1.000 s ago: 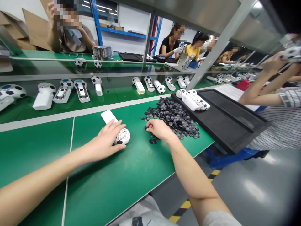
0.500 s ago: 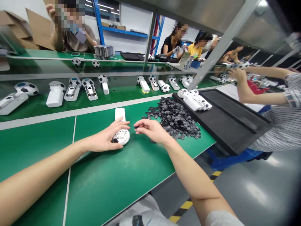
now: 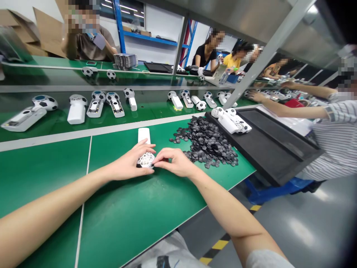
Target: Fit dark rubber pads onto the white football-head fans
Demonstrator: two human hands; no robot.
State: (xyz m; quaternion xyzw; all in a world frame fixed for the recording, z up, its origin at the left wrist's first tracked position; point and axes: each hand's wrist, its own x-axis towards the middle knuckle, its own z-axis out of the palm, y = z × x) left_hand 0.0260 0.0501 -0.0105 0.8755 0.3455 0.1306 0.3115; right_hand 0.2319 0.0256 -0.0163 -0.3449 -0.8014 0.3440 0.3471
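A white device with a round, football-patterned head (image 3: 145, 159) and a flat handle (image 3: 144, 135) lies on the green table. My left hand (image 3: 125, 162) curls round the head from the left, thumb at the near side and fingers over the top. At the head's right side, my right hand (image 3: 177, 162) pinches a small black piece (image 3: 153, 164) against it; the fingertips hide most of the piece. White openings show over much of the head, with black at its lower left. Just right of my right hand spreads a heap of small black pieces (image 3: 213, 143).
A black tray (image 3: 279, 149) at the right bears several white devices (image 3: 231, 121). Beyond the table edge, a green conveyor (image 3: 152, 108) carries several football-headed devices (image 3: 115, 104). A co-worker in a striped shirt (image 3: 334, 149) reaches in from the right. A metal post (image 3: 256, 56) slants overhead.
My right hand has moved left, bringing the black piece to the ball head. The devices on the conveyor have shifted right. The co-worker's hands at the right have moved away and lower.
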